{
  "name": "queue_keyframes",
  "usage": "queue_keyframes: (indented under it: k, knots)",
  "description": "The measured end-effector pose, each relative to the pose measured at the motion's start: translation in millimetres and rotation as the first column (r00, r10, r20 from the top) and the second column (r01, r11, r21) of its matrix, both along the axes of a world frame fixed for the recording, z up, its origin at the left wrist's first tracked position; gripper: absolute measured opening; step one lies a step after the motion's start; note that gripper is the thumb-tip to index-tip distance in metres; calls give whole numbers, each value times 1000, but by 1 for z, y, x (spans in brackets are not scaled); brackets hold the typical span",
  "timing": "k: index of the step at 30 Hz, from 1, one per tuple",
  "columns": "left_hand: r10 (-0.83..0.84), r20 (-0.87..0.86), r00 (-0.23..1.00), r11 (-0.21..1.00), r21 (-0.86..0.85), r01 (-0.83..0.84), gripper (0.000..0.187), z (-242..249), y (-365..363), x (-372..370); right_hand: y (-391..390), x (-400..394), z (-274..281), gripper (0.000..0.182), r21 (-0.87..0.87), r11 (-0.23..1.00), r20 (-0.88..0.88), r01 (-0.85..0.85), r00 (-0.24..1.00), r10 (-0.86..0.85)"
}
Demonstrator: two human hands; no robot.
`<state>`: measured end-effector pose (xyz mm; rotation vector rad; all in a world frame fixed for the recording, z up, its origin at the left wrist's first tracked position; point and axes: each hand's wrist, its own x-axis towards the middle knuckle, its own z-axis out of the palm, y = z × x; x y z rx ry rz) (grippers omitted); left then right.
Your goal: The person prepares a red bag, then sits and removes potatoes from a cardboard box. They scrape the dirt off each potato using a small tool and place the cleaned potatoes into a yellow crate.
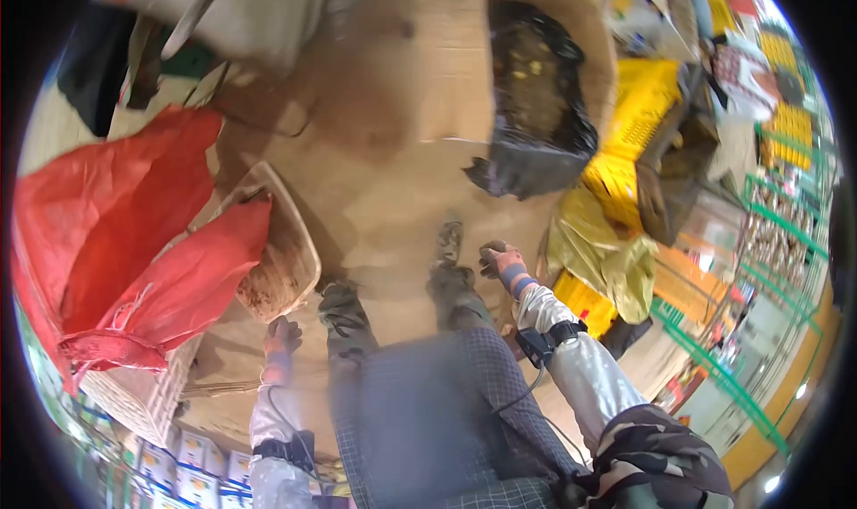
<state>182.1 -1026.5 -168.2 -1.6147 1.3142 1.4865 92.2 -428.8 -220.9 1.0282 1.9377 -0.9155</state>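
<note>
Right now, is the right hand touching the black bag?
No, a strip of brown floor shows between the right hand and the black bag.

Green railing (725, 382) at right, white boxes (197, 487) lower left

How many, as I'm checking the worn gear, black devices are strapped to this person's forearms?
2. One black device is on the left forearm; the other device is on the right forearm. Any under the sleeves would be hidden.
</note>
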Motion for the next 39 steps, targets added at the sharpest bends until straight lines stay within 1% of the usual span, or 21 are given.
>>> queue_keyframes:
  k: [1, 4, 8, 9, 11, 12, 13, 14, 15, 16, 18, 20, 22, 24, 26, 28, 29, 33, 35, 38, 39]
  knots:
    - [-39, -40, 998, 999, -6, 39, 42, 31, 23, -20, 19, 9, 14, 29, -5, 998, 1, 61, 998, -61]
    - [-185, -228, 956, 977, 66, 204, 46, 121, 104, -80, 81, 72, 37, 30, -99, 995, -264, -31, 964, 4]
    - [-230, -337, 913, 931, 198, 307, 43, 171, 201, -133, 109, 72, 91, 31, -155, 982, -400, 110, 902, -164]
    - [-209, -365, 907, 915, 255, 313, 41, 172, 222, -144, 117, 64, 117, 30, -105, 994, -426, 26, 902, -69]
    - [-233, -375, 898, 908, 248, 339, 34, 196, 285, -175, 104, 10, 228, 25, 6, 944, -152, 328, 934, -324]
    - [-185, -414, 892, 868, 358, 346, 36, 182, 294, -172, 117, 26, 229, 24, 120, 978, -254, 169, 958, -134]
    - [-124, -455, 882, 816, 459, 352, 37, 151, 303, -172, 137, 45, 216, 23, 249, 968, -336, 9, 939, 78]
    - [-65, -478, 876, 754, 552, 357, 39, 132, 310, -173, 162, 82, 193, 25, 223, 973, -315, 65, 949, 9]
    - [-260, -405, 877, 833, 366, 416, 39, 173, 343, -196, 186, 118, 170, 27, 200, 972, -294, 123, 954, -60]
    - [-243, -401, 883, 805, 425, 415, 39, 163, 347, -197, 211, 154, 147, 28, 180, 967, -271, 182, 954, -129]
    - [-202, -407, 891, 738, 534, 412, 40, 140, 355, -196, 229, 199, 148, 34, 340, 929, -134, 149, 985, -109]
    - [-242, -323, 915, 775, 502, 382, 26, 162, 374, -214, 230, 219, 152, 39, 470, 863, 37, 187, 972, -231]
    - [-269, -284, 920, 754, 533, 385, 24, 154, 370, -217, 223, 221, 149, 43, 557, 823, 180, 105, 953, -244]
    - [-310, -243, 919, 721, 570, 394, 27, 131, 357, -224, 229, 221, 137, 46, 582, 801, 302, -140, 952, -53]
    - [-407, -266, 874, 706, 516, 485, 29, 141, 361, -239, 247, 234, 102, 51, 483, 875, 332, -33, 931, -148]
    - [-695, -262, 669, 655, 154, 740, 29, 132, 370, -239, 264, 236, 57, 56, 503, 864, 310, -7, 935, -172]
    - [-690, -214, 692, 677, 147, 721, 29, 117, 372, -240, 275, 236, 32, 59, 546, 838, 266, 0, 948, -174]
    - [-661, -178, 729, 714, 149, 684, 34, 54, 379, -210, 326, 288, -77, 60, 225, 974, 612, 42, 771, -174]
    - [-828, -175, 533, 521, 114, 846, 35, 19, 365, -181, 326, 331, -105, 59, 156, 985, 682, 76, 713, -163]
    - [-870, 34, 491, 480, 286, 829, 41, 18, 433, -181, 309, 388, -138, 59, 130, 984, 722, 119, 670, -176]
    - [-951, -104, 292, 257, 260, 931, 43, 18, 443, -179, 296, 407, -148, 59, 136, 981, 729, 136, 657, -192]
